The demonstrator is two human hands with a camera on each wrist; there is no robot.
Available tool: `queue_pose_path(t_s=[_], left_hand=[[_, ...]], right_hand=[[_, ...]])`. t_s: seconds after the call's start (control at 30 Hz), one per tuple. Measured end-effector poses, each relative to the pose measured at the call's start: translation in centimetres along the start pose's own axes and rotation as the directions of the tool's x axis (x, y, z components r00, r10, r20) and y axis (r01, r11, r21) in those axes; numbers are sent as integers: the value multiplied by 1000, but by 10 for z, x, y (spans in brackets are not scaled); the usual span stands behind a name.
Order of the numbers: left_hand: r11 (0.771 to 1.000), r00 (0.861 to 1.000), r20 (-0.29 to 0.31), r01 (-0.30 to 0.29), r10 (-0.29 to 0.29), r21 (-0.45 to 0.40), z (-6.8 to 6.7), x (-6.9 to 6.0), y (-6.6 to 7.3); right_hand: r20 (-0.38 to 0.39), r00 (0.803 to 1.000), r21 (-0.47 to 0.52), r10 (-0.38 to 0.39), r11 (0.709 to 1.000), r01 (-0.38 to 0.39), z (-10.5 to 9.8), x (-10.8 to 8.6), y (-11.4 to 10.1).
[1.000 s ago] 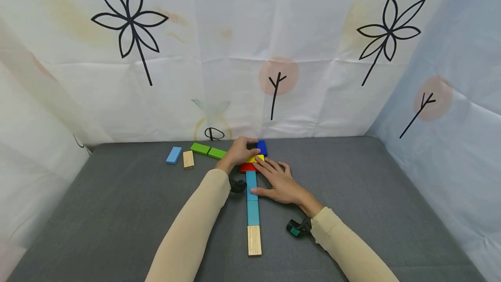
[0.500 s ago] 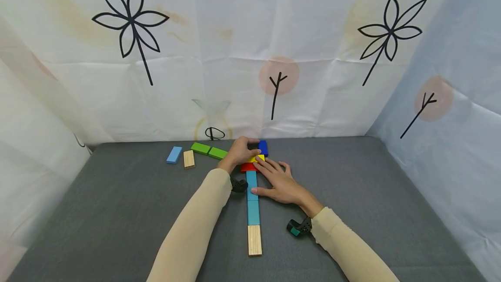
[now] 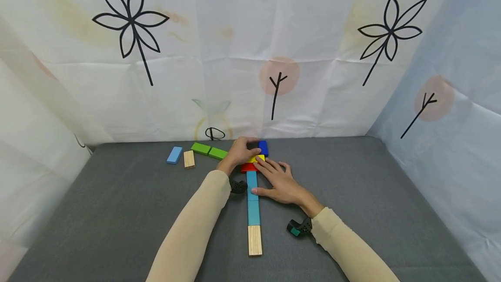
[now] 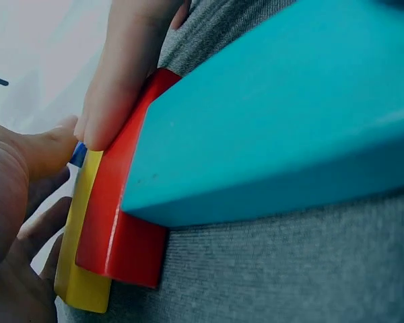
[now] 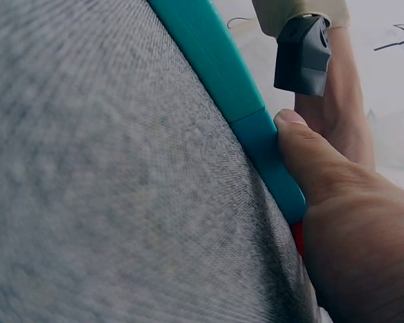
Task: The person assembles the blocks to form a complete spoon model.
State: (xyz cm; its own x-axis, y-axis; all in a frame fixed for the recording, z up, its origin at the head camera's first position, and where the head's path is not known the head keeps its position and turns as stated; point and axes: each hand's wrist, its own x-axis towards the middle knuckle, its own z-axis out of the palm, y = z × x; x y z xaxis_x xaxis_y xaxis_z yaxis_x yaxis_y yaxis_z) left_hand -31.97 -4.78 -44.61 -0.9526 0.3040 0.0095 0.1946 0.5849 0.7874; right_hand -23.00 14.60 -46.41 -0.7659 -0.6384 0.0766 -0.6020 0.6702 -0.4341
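Observation:
My left hand reaches over the far end of a block row, thumb and fingers bent about a dark blue block; the left wrist view has its thumb at the blue block's edge. The right hand lies with fingers spread: fingertips touch the yellow block near the red block, and the thumb rests on a light-blue block. Two light-blue blocks and a plain wooden block continue the line toward me. The left hand hides part of the yellow block.
Left of the row lie two green blocks, a small wooden block and a light-blue block on the grey cloth table. A white printed curtain hangs behind the table's far edge. Each wrist wears a black camera mount.

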Motion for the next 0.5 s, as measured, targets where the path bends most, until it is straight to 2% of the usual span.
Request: queue_pose_path(t_s=[0.17, 0.33, 0.5], left_hand=[[998, 998, -50, -47, 45, -42, -5, -7, -6], [995, 993, -106, -52, 43, -83, -17, -23, -9], [994, 983, -179, -58, 41, -92, -29, -41, -16]], right_hand=[[0, 1000, 5, -2, 1000, 2, -1, 0, -1], [-6, 1000, 4, -4, 1000, 4, 0, 0, 0], [-18, 1000, 4, -15, 1000, 15, 0, 0, -1]])
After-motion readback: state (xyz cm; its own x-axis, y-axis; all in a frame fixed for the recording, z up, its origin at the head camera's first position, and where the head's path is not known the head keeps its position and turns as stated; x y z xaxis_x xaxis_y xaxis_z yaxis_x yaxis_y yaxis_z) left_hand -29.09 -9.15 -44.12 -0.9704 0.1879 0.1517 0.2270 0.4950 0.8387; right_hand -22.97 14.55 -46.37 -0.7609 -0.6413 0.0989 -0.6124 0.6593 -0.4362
